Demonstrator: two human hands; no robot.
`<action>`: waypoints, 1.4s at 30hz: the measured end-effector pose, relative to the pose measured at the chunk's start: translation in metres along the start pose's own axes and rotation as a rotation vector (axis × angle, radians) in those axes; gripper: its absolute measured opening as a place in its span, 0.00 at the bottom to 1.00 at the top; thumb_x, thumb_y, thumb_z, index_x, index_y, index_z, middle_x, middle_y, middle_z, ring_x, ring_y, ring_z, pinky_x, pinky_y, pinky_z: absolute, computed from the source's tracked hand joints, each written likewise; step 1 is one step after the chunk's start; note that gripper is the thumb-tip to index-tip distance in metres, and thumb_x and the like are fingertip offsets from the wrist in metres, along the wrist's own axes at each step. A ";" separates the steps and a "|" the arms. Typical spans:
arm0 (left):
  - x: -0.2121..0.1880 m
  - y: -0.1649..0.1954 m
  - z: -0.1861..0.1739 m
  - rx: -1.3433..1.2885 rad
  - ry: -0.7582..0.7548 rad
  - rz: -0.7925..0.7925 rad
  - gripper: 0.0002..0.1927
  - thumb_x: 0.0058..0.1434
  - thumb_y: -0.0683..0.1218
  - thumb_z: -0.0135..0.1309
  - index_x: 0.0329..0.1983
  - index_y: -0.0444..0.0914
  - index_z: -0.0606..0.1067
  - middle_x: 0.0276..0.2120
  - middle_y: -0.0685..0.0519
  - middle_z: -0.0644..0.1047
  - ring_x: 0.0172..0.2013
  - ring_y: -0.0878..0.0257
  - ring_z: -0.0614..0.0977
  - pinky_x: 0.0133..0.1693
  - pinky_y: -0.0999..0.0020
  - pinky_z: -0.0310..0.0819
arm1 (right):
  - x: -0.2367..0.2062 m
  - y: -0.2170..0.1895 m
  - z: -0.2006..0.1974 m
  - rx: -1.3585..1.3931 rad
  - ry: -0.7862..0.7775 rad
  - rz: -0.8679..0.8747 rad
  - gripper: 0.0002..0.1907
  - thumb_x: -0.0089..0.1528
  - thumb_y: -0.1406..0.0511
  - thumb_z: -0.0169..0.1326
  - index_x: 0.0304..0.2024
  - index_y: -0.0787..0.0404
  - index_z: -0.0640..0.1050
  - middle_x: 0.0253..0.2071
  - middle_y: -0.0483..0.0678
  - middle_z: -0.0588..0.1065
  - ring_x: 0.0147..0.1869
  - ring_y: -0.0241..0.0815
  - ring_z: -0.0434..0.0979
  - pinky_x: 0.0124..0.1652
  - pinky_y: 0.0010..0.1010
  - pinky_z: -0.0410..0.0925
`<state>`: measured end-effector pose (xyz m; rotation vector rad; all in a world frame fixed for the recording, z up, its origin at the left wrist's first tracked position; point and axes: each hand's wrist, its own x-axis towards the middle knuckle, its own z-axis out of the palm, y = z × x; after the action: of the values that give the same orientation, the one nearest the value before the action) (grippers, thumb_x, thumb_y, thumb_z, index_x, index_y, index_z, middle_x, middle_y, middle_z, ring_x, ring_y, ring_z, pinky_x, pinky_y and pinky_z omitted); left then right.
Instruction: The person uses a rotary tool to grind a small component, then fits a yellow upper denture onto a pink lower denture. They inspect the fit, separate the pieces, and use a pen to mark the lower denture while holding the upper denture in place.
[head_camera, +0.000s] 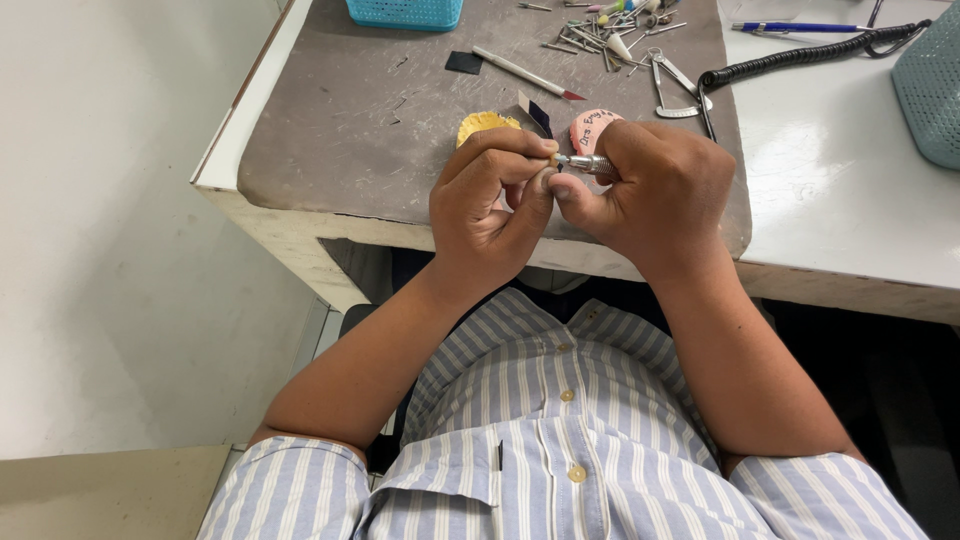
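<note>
— What is obscured?
— A tiny workpiece, pinched in the left hand (490, 205) fingertips, is too small to identify.
— Hand posture?
— The right hand (655, 190) is clenched around a metal rotary handpiece (583, 162), above the grey mat (340, 120) near edge.

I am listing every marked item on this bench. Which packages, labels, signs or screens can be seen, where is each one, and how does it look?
Pink round piece: on the grey mat, just beyond the right hand; dark handwriting on top, partly hidden.
No packages, signs or screens show.
</note>
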<state>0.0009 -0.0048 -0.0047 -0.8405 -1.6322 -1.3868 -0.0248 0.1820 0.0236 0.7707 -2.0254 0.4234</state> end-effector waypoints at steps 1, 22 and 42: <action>0.000 0.000 0.000 0.003 0.003 0.000 0.04 0.73 0.42 0.59 0.44 0.38 0.75 0.50 0.54 0.78 0.32 0.75 0.77 0.30 0.81 0.72 | 0.000 0.000 0.000 0.000 -0.002 0.001 0.39 0.69 0.33 0.52 0.22 0.56 0.67 0.17 0.42 0.61 0.19 0.37 0.65 0.22 0.31 0.59; 0.003 -0.019 -0.005 -0.737 0.150 -0.422 0.04 0.74 0.40 0.55 0.44 0.32 0.76 0.47 0.48 0.78 0.37 0.67 0.76 0.43 0.71 0.72 | 0.000 0.019 0.000 -0.042 0.057 0.215 0.05 0.68 0.73 0.53 0.46 0.69 0.74 0.42 0.55 0.73 0.42 0.50 0.75 0.41 0.42 0.67; 0.014 -0.005 0.000 -0.319 -0.009 -0.443 0.08 0.72 0.46 0.59 0.45 0.36 0.79 0.28 0.62 0.73 0.25 0.77 0.65 0.27 0.79 0.57 | -0.001 0.031 0.003 -0.409 -0.047 0.286 0.21 0.57 0.69 0.61 0.54 0.62 0.79 0.48 0.57 0.74 0.52 0.59 0.73 0.50 0.48 0.69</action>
<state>-0.0098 -0.0061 0.0061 -0.6821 -1.6949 -1.9937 -0.0469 0.2042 0.0216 0.2444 -2.1776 0.1397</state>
